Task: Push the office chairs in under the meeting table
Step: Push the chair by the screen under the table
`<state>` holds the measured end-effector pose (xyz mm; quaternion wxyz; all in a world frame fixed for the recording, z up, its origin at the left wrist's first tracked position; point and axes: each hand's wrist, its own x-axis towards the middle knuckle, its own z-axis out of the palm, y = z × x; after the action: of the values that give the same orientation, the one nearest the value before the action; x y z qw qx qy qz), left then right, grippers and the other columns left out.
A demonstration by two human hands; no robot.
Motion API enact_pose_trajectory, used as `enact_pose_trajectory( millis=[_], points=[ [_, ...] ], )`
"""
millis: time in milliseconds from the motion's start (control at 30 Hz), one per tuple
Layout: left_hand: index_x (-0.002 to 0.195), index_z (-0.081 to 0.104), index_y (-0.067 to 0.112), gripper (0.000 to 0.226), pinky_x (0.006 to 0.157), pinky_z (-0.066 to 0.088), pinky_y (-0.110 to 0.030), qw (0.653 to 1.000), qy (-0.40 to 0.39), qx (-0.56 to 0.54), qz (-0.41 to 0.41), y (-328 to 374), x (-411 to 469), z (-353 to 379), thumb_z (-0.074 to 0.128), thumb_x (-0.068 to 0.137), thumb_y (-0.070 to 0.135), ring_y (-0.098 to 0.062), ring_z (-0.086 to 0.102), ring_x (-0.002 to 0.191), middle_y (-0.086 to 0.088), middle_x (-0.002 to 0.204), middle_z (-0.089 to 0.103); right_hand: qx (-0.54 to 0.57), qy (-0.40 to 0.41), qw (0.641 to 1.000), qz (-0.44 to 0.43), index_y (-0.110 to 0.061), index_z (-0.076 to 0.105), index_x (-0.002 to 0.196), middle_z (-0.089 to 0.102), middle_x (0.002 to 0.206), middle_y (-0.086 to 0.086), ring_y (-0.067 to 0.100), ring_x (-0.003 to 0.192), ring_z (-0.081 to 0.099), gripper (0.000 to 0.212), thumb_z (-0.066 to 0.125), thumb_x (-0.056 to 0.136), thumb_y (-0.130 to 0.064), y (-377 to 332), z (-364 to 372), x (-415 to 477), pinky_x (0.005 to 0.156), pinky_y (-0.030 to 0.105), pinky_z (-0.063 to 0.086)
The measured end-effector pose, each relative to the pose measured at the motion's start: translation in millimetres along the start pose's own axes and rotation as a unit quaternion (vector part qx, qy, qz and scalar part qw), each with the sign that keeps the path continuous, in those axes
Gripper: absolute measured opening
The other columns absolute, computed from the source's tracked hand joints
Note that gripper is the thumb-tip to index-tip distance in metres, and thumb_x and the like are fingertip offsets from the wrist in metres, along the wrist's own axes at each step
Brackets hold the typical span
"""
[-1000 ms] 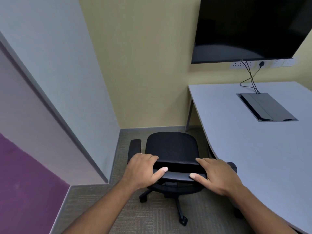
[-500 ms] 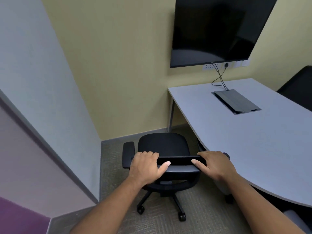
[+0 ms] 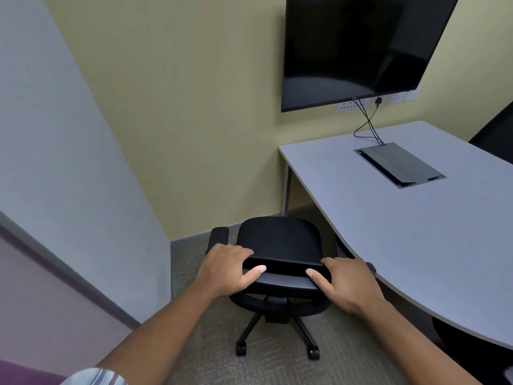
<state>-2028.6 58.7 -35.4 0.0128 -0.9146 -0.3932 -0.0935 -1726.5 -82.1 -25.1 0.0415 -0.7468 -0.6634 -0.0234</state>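
Note:
A black office chair [image 3: 279, 240] on castors stands on the carpet just left of the grey meeting table [image 3: 410, 234], its seat facing the yellow wall. My left hand [image 3: 226, 269] grips the left end of the chair's backrest top, fingers curled over it and thumb on the near side. My right hand [image 3: 345, 283] grips the right end the same way, close to the table's curved edge. The chair's right armrest is mostly hidden by that hand and the table.
A dark screen [image 3: 358, 48] hangs on the wall above the table's far end, with cables running down to a grey cable box [image 3: 399, 163] set in the tabletop. Another black chair [image 3: 497, 134] shows at the far right. A grey partition wall [image 3: 69, 168] closes off the left.
My view has swung left and back, so the table and screen sit further right and a second chair shows. Both hands keep their grip on the backrest; the chair sits a little further from the wall corner.

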Motion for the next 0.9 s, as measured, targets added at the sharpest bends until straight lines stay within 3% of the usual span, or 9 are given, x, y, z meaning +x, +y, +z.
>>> enact_pose_trajectory(
  millis=[200,400,567,700,900],
  points=[
    [0.125,0.077,0.028,0.063,0.078,0.037,-0.035,0.998,0.002,-0.028,0.047,-48,31,2,0.042,0.100,0.074,-0.016,0.069,0.093,0.012,0.102,0.077,0.005,0.001,1.000,0.030,-0.027,0.053,0.078,0.054,0.069,-0.006,0.018,0.069,0.055,0.076,0.006,0.100,-0.083,-28,6,21,0.085,0.045,0.047],
    [0.107,0.072,0.028,0.057,0.082,0.049,-0.042,0.996,-0.049,-0.030,0.064,-83,71,2,0.038,0.103,0.073,-0.015,0.064,0.087,0.010,0.094,0.072,0.011,-0.004,0.998,0.059,-0.026,0.053,0.078,0.056,0.070,-0.006,0.021,0.071,0.061,0.077,0.006,0.100,-0.082,-48,7,50,0.082,0.046,0.047],
    [0.118,0.073,0.030,0.049,0.083,0.052,-0.042,0.991,-0.049,-0.058,0.111,-116,103,6,0.044,0.104,0.067,-0.015,0.067,0.091,0.014,0.102,0.074,0.027,-0.002,0.998,0.060,-0.024,0.054,0.083,0.064,0.076,-0.002,0.023,0.074,0.064,0.078,0.006,0.099,-0.083,-63,12,72,0.079,0.046,0.043],
    [0.126,0.073,0.028,0.050,0.084,0.051,-0.041,0.986,-0.055,-0.064,0.147,-138,130,11,0.046,0.104,0.065,-0.017,0.068,0.095,0.013,0.108,0.075,0.020,-0.003,0.995,0.099,-0.022,0.048,0.070,0.056,0.057,-0.001,0.025,0.053,0.055,0.076,0.016,0.100,-0.084,-72,19,92,0.064,0.043,0.034],
    [0.130,0.071,0.030,0.046,0.088,0.051,-0.040,0.978,-0.063,-0.067,0.186,-176,177,19,0.051,0.102,0.061,-0.015,0.069,0.100,0.015,0.114,0.075,0.011,-0.014,0.992,0.128,-0.018,0.057,0.077,0.061,0.062,0.002,0.027,0.056,0.059,0.084,0.013,0.097,-0.086,-90,22,128,0.066,0.044,0.034]
  ],
)
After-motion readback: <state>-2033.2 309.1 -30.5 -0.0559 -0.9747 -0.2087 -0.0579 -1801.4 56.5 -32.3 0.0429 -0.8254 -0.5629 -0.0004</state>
